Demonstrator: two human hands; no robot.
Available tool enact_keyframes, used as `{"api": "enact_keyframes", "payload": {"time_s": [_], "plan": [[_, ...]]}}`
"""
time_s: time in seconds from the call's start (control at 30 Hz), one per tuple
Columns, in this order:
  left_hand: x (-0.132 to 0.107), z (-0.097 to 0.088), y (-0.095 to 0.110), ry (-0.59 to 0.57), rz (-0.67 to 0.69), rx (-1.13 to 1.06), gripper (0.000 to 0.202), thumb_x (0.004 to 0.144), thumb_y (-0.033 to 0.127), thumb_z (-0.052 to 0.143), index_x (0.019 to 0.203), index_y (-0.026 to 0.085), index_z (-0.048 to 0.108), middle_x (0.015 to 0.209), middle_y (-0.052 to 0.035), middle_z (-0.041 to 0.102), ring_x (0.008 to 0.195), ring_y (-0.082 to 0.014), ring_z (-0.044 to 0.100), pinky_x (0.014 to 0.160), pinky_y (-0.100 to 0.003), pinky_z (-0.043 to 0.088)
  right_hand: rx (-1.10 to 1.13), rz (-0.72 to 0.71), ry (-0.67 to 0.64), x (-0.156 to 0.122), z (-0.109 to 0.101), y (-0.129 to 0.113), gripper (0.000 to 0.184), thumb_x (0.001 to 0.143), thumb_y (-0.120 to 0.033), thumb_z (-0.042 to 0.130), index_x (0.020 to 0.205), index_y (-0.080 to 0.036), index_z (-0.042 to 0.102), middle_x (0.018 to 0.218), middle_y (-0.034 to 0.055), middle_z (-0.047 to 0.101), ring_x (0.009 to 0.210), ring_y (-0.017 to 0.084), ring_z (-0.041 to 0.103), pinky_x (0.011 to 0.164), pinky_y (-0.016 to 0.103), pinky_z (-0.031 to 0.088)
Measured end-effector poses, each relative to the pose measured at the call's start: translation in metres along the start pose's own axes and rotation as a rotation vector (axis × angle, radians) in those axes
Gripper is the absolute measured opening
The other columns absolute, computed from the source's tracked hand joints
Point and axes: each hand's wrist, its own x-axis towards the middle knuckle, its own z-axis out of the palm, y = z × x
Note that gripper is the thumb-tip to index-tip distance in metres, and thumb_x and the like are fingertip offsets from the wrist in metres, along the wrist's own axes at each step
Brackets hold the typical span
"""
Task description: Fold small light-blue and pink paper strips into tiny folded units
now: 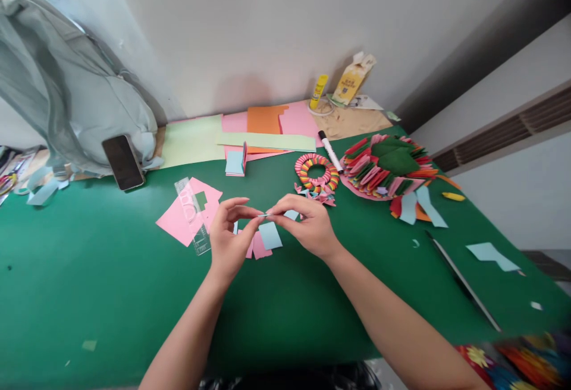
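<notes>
Both of my hands are raised a little over the green table mat (111,295), pinching one small folded strip of light blue paper (264,215) between them. My left hand (229,235) grips its left end with thumb and forefinger. My right hand (307,223) pinches the right end. Under the hands lie small light blue squares (270,236) and pink scraps (259,250). A clear ruler (193,214) lies over pink sheets (178,217) just left of my left hand.
A grey backpack (66,93) with a phone (122,162) leaning on it stands at back left. Coloured paper sheets (263,131), a glue stick (318,91), a marker (330,151), a folded paper ring (316,171) and a fan-shaped paper piece (388,167) lie behind. A long thin blade-like tool (464,283) lies at right.
</notes>
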Motion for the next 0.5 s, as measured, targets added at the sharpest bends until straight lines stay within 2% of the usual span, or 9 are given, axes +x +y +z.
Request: {"api": "enact_keyframes", "payload": {"time_s": [0.1, 0.3, 0.5], "plan": [[-0.0009, -0.0005, 0.0003, 0.017, -0.007, 0.014, 0.032, 0.074, 0.017, 0.072, 0.1, 0.019, 0.055, 0.077, -0.0027, 0.069, 0.074, -0.0166, 0.066, 0.072, -0.029, 0.054, 0.012, -0.004, -0.005, 0.0004, -0.0007, -0.0002, 0.009, 0.086, -0.023, 0.069, 0.08, -0.018, 0.069, 0.074, 0.0027, 0.063, 0.067, 0.015, 0.058, 0.061, 0.026, 0.046], [-0.0021, -0.0014, -0.0008, 0.035, -0.026, 0.038, 0.023, 0.072, 0.016, 0.074, 0.087, 0.018, 0.056, 0.077, -0.0024, 0.07, 0.076, -0.0174, 0.068, 0.071, -0.027, 0.055, 0.024, 0.026, -0.02, 0.001, -0.0025, 0.001, 0.01, 0.085, -0.026, 0.07, 0.08, -0.018, 0.069, 0.073, 0.0024, 0.062, 0.065, 0.015, 0.058, 0.06, 0.025, 0.046], [-0.0017, -0.0018, -0.0017, 0.037, -0.047, 0.026, 0.02, 0.073, 0.018, 0.073, 0.085, 0.018, 0.056, 0.078, -0.0035, 0.07, 0.077, -0.0182, 0.068, 0.07, -0.027, 0.057, 0.06, 0.049, -0.032, -0.0003, -0.0023, 0.0035, 0.01, 0.084, -0.026, 0.072, 0.079, -0.018, 0.069, 0.072, 0.0022, 0.061, 0.064, 0.015, 0.057, 0.058, 0.025, 0.045]]}}
